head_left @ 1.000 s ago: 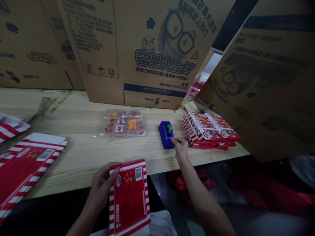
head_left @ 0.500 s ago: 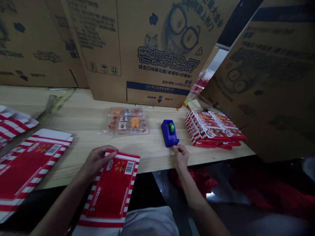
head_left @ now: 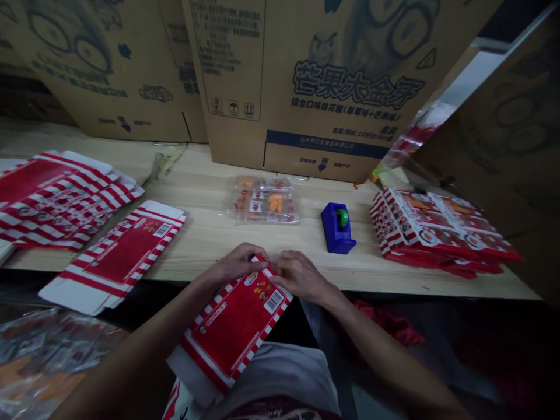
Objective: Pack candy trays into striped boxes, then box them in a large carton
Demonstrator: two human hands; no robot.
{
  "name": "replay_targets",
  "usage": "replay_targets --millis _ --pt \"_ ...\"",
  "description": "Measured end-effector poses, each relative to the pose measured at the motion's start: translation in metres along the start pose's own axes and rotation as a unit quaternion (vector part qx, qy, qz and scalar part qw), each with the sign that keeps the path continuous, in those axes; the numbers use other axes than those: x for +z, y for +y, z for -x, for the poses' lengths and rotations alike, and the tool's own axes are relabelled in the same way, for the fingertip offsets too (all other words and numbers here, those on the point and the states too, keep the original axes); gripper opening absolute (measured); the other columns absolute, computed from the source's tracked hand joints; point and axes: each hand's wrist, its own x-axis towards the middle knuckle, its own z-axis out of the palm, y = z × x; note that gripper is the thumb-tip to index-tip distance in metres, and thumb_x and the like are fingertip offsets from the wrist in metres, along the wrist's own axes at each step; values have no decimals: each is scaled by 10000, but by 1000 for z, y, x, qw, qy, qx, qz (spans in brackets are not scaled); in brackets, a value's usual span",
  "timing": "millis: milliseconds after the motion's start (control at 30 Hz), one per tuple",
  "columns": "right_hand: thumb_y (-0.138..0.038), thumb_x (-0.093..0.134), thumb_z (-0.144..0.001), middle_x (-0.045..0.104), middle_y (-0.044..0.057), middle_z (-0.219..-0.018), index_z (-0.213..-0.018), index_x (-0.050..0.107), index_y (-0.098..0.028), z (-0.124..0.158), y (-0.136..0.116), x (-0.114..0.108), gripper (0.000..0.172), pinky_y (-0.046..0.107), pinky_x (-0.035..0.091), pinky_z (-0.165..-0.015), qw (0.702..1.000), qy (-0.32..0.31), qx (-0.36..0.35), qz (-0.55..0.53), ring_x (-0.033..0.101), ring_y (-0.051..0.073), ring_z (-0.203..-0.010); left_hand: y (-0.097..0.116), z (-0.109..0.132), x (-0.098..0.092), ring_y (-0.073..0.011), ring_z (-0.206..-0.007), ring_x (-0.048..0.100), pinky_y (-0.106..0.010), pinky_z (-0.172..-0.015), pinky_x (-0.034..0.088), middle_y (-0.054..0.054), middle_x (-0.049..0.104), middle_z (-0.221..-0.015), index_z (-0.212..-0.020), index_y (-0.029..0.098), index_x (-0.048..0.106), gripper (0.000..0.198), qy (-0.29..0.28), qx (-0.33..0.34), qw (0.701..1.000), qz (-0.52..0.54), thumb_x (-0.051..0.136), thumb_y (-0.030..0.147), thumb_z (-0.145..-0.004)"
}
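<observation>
My left hand [head_left: 238,263] grips the top left of a flat red-and-white striped carton [head_left: 245,324], thumb on its front. The carton lies tilted over my lap, barcode side up, with a white flap spread at its lower end. At the carton's upper edge, my right hand [head_left: 300,275] has its fingers pinched together close to the left hand; whatever is between them is too small to make out. Beyond the hands, a blue tape dispenser [head_left: 339,230] with a green core stands on the table. Left of it lies a clear pack of orange and red sweets [head_left: 265,201].
Stacked filled cartons [head_left: 441,230] stand at the right. On the left are another flat carton [head_left: 126,251] and a pile of striped cartons [head_left: 65,198]. Bagged sweets [head_left: 52,350] lie at lower left. A large cardboard box [head_left: 315,99] stands along the back.
My right hand has left the tape dispenser's front edge and come to the carton's top edge. The carton has tilted further to the right in my left hand. The view has shifted left.
</observation>
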Motion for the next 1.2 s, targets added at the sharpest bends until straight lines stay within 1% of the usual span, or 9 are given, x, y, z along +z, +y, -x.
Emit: replay_targets --millis 200,467,567,667,800,900,1000,1100,1200 --pt "-366 767 -720 600 -28 -706 -883 590 -182 1 4 18 303 226 362 -567 970 16 153 -186 536 121 -608 5 20 -6 -114 -571 545 -206 -557 414 -7 644 -644 -797 111 684 286 25 -3 999 26 722 386 -730" --pt "-461 879 -472 604 -23 -663 -725 622 -132 -19 2 33 488 252 428 -640 733 -201 195 -620 547 107 -587 27 41 -19 -171 -774 628 -260 -732 464 -69 701 -823 -827 138 751 182 -28 117 993 15 717 305 -761" --pt "-480 806 -608 565 -30 -599 -667 607 -138 -49 9 25 400 223 400 -579 820 -113 161 -538 497 86 -543 15 54 -37 -161 -701 619 -250 -652 471 -47 683 -780 -790 141 729 210 148 58 984 84 755 332 -707" --pt "-498 615 -798 571 -8 -611 -690 589 -155 -81 27 7 360 237 434 -572 937 98 95 -320 526 109 -567 -14 75 -56 -163 -614 610 -274 -595 494 -10 655 -739 -867 159 668 350 428 -13 887 172 761 416 -650" --pt "-368 459 -875 613 38 -717 -764 580 -163 -112 53 -16 263 297 493 -625 968 204 72 -125 586 160 -653 -56 102 -68 -262 -828 644 -410 -776 529 -68 656 -894 -923 169 615 434 583 -13 810 -59 702 496 -652" --pt "-213 528 -803 645 87 -908 -832 617 -158 -140 62 -26 109 364 479 -818 976 209 50 -15 593 216 -874 -66 106 -63 -375 -1174 518 -549 -996 407 -173 576 -1220 -1112 168 596 529 520 20 774 -362 641 520 -719" --pt "-96 546 -754 612 136 -1131 -979 636 -142 -180 62 -29 246 405 372 -1000 979 177 23 102 507 260 -1118 -52 91 -55 -428 -1409 226 -608 -1125 199 -207 337 -1500 -1381 185 429 931 311 66 779 -540 728 600 -604" --pt "-64 555 -758 593 164 -1194 -1057 636 -122 -219 60 -23 314 387 345 -1024 974 119 0 195 487 263 -1162 -27 66 -52 -472 -1437 36 -690 -1108 37 -197 136 -1584 -1502 237 227 1299 70 22 791 -607 790 663 -412" --pt "-35 525 -790 634 177 -1136 -1060 648 -101 -245 58 -15 303 358 382 -980 962 70 -4 265 545 255 -1102 -5 46 -53 -473 -1432 -34 -734 -1069 -6 -200 11 -1588 -1522 263 113 1359 -71 -42 793 -604 781 676 -413"
